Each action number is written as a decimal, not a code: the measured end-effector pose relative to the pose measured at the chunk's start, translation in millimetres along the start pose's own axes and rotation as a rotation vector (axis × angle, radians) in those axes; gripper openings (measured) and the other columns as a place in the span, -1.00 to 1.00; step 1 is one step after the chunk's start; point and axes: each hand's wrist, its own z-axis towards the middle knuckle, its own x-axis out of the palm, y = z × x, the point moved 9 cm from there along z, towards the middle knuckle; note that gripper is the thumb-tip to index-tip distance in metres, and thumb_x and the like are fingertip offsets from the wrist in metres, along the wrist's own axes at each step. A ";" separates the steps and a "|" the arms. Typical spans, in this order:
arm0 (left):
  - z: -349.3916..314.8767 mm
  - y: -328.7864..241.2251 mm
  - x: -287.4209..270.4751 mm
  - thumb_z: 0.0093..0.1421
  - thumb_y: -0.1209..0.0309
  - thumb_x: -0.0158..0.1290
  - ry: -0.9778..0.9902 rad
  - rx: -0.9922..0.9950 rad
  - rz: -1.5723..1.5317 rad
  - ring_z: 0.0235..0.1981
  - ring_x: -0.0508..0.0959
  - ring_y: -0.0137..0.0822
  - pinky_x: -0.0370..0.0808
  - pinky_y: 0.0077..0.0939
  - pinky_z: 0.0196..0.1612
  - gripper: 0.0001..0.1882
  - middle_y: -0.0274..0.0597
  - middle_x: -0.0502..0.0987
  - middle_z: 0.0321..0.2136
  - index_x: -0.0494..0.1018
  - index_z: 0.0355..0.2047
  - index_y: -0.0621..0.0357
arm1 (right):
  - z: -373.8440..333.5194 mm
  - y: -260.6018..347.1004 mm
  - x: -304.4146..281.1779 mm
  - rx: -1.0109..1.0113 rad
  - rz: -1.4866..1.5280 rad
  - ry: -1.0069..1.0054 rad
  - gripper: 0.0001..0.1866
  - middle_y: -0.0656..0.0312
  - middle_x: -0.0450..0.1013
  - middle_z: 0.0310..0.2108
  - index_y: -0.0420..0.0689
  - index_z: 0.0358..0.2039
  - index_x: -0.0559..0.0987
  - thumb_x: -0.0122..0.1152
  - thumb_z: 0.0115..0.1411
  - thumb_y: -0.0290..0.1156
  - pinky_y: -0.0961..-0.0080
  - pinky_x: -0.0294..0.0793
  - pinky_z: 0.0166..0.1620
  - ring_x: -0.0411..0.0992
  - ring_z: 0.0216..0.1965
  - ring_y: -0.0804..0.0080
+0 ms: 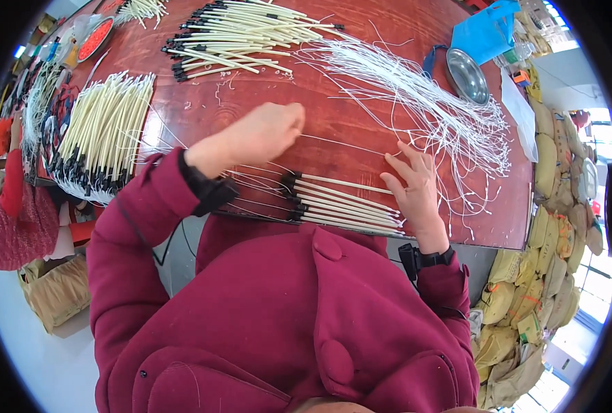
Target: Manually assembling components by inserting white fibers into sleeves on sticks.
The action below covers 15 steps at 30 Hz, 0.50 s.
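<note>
Across the table (499,224), bundled cream sticks (106,117), a stick pile (244,34), tangled white cords (416,93) and a metal bowl (466,77), then left hand (268,131) closed on a taut white cord (344,144) beyond a row of sticks (347,212), and right hand (416,182), fingers parted, at its right stretch, grip unclear.

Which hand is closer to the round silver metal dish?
Right. The bare right hand is nearer the body than the dish and slightly left; the bare left hand is considerably farther left.
</note>
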 end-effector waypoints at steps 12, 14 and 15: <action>-57.5 76.4 -21.8 0.28 0.44 0.15 0.021 -0.513 -0.221 -0.60 0.58 -0.30 0.47 -0.35 -0.48 -0.88 -0.14 0.58 -0.63 0.46 -0.30 0.22 | 12.5 5.1 3.7 -0.055 0.061 0.001 -0.61 0.09 0.50 0.17 -0.18 0.00 0.70 0.39 0.14 -0.40 0.20 0.36 0.20 0.41 0.08 0.09; -53.5 76.3 -37.2 0.25 0.43 0.18 -0.019 -0.502 -0.099 -0.49 0.61 -0.21 0.50 -0.31 -0.41 -0.86 -0.12 0.61 -0.54 0.47 -0.31 0.24 | 13.6 4.7 3.2 -0.046 0.082 0.012 -0.62 0.08 0.51 0.16 -0.19 0.00 0.70 0.39 0.14 -0.43 0.20 0.37 0.19 0.42 0.07 0.09; -48.5 75.0 -48.8 0.22 0.42 0.21 -0.050 -0.483 0.020 -0.39 0.63 -0.12 0.53 -0.27 -0.34 -0.83 -0.10 0.63 -0.46 0.47 -0.32 0.26 | 12.6 5.0 2.6 -0.055 0.085 0.011 -0.62 0.08 0.51 0.16 -0.19 0.00 0.70 0.39 0.14 -0.43 0.20 0.37 0.19 0.42 0.07 0.09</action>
